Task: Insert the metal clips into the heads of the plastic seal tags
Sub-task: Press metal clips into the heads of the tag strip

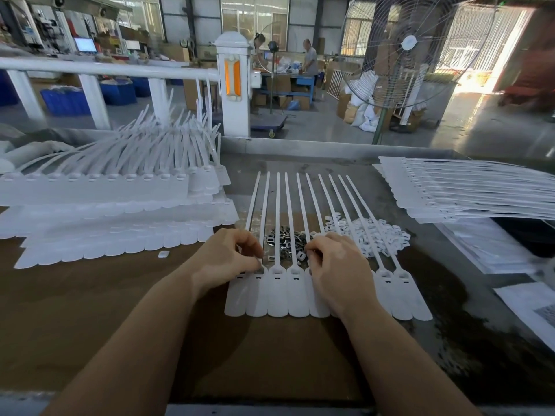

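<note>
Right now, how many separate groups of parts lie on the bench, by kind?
Seal tag strip being worked: 1
Side stacks of seal tags: 2
Metal clip pile: 1
White plastic piece pile: 1
Total: 5

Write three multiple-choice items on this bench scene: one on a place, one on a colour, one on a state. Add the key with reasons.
1. Where does the pile of metal clips lie?
A. beyond the tag heads, under the straps
B. on the left stack
C. on the floor

2. What colour is the strip of seal tags?
A. blue
B. white
C. orange

3. How are the hands?
A. flat and idle
B. fingers curled at the tag heads
C. off the bench

Key: 1 A, clips show between the straps; 2 B, all tags are white; 3 B, left hand and right hand work there.
</note>
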The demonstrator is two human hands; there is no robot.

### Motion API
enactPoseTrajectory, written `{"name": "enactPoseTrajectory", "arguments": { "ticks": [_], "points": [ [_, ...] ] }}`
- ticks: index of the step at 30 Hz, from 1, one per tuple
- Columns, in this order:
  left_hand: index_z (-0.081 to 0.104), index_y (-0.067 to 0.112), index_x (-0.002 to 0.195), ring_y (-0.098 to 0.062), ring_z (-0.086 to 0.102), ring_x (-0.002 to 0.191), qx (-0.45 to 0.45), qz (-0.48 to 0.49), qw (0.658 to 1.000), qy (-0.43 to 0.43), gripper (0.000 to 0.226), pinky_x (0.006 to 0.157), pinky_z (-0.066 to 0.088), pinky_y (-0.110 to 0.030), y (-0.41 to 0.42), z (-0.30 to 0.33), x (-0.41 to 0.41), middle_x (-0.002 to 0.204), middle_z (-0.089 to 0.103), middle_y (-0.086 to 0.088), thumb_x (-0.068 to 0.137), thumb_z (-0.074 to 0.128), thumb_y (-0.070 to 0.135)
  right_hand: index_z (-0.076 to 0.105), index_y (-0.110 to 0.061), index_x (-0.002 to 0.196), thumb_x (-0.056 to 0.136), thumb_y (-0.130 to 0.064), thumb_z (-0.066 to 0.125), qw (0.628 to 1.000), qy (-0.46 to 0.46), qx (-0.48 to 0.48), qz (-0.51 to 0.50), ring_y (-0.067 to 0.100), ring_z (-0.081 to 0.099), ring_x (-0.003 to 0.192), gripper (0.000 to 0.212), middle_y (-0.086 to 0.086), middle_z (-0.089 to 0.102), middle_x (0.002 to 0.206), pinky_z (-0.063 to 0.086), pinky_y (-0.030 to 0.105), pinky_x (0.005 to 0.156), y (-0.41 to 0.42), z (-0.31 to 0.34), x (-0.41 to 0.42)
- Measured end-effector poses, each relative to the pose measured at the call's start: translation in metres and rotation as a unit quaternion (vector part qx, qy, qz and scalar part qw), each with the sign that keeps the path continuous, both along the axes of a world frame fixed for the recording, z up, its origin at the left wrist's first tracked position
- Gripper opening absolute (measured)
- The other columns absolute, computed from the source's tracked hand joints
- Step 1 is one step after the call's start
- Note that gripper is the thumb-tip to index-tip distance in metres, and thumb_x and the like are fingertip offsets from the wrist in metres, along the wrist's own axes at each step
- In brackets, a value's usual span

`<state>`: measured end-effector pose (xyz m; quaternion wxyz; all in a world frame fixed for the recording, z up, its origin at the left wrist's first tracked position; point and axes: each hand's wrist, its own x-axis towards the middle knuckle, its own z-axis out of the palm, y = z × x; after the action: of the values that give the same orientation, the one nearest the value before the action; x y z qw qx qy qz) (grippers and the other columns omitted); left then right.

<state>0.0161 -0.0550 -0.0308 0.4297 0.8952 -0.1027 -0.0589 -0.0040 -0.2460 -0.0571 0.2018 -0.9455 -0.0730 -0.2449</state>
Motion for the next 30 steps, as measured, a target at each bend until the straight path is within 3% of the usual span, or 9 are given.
{"name": "enactPoseTrajectory", "arguments": {
  "ticks": [6, 11, 14, 17, 21, 25, 30],
  "points": [
    [0.06, 0.024, 0.072, -0.004, 0.045, 0.057, 0.011, -0.015, 0.996, -0.089, 0.02, 0.051, 0.036, -0.008, -0.002, -0.006, -0.006, 0.07, 0.056, 0.008, 0.077, 0.065, 0.005, 0.066, -0.014, 0.104, 0.094, -0.02, 0.05, 1.0, 0.0, -0.007, -0.002, 0.012, 0.048, 0.097, 0.019, -0.002, 0.062, 0.101, 0.028, 0.013, 0.077, 0.0, 0.0, 0.0],
    [0.061, 0.023, 0.074, -0.001, 0.045, 0.056, -0.005, -0.018, 0.996, -0.086, 0.017, 0.054, 0.038, -0.009, 0.001, -0.007, -0.009, 0.071, 0.055, 0.008, 0.077, 0.067, 0.007, 0.067, -0.013, 0.104, 0.094, -0.019, 0.051, 1.0, -0.002, -0.01, -0.001, 0.014, 0.05, 0.097, 0.02, 0.0, 0.064, 0.101, 0.032, 0.015, 0.079, 0.0, 0.0, -0.001],
    [0.064, 0.021, 0.08, -0.001, 0.051, 0.061, -0.064, 0.041, 0.994, -0.074, 0.015, 0.055, 0.04, -0.01, 0.005, -0.008, -0.009, 0.075, 0.059, 0.005, 0.078, 0.064, 0.006, 0.067, -0.013, 0.105, 0.094, -0.019, 0.051, 1.0, -0.002, -0.009, 0.001, 0.014, 0.051, 0.098, 0.02, 0.0, 0.064, 0.102, 0.037, 0.019, 0.083, 0.0, 0.0, -0.002],
    [0.064, 0.021, 0.082, -0.011, 0.056, 0.074, -0.109, 0.127, 0.983, -0.077, 0.016, 0.064, 0.046, -0.018, 0.005, -0.009, -0.009, 0.082, 0.06, 0.001, 0.08, 0.061, 0.005, 0.068, -0.012, 0.104, 0.094, -0.018, 0.052, 1.0, -0.006, -0.006, 0.0, 0.014, 0.052, 0.098, 0.02, 0.0, 0.064, 0.1, 0.035, 0.016, 0.083, 0.0, 0.001, -0.002],
    [0.063, 0.022, 0.091, -0.008, 0.054, 0.079, -0.038, 0.142, 0.983, -0.109, 0.013, 0.062, 0.037, -0.011, 0.002, -0.013, -0.008, 0.089, 0.058, 0.005, 0.085, 0.06, 0.01, 0.068, -0.013, 0.104, 0.094, -0.018, 0.052, 1.0, -0.008, -0.006, -0.003, 0.013, 0.052, 0.097, 0.019, 0.0, 0.064, 0.1, 0.035, 0.015, 0.081, 0.0, 0.001, -0.002],
    [0.061, 0.024, 0.106, -0.004, 0.053, 0.08, 0.004, 0.119, 0.986, -0.113, 0.021, 0.064, 0.037, -0.008, 0.002, -0.015, -0.006, 0.088, 0.057, 0.01, 0.087, 0.059, 0.013, 0.068, -0.013, 0.104, 0.094, -0.017, 0.051, 1.0, -0.009, -0.011, -0.014, 0.015, 0.051, 0.096, 0.02, 0.001, 0.063, 0.098, 0.039, 0.021, 0.081, 0.0, 0.0, -0.001],
    [0.059, 0.024, 0.118, -0.007, 0.055, 0.085, -0.015, 0.103, 0.991, -0.086, 0.031, 0.07, 0.04, -0.014, 0.003, -0.012, -0.007, 0.09, 0.059, 0.009, 0.089, 0.058, 0.014, 0.069, -0.011, 0.1, 0.092, -0.014, 0.054, 0.999, -0.024, -0.02, -0.017, 0.016, 0.052, 0.093, 0.017, 0.003, 0.063, 0.095, 0.037, 0.02, 0.077, 0.001, 0.0, -0.002]
  ]
}}
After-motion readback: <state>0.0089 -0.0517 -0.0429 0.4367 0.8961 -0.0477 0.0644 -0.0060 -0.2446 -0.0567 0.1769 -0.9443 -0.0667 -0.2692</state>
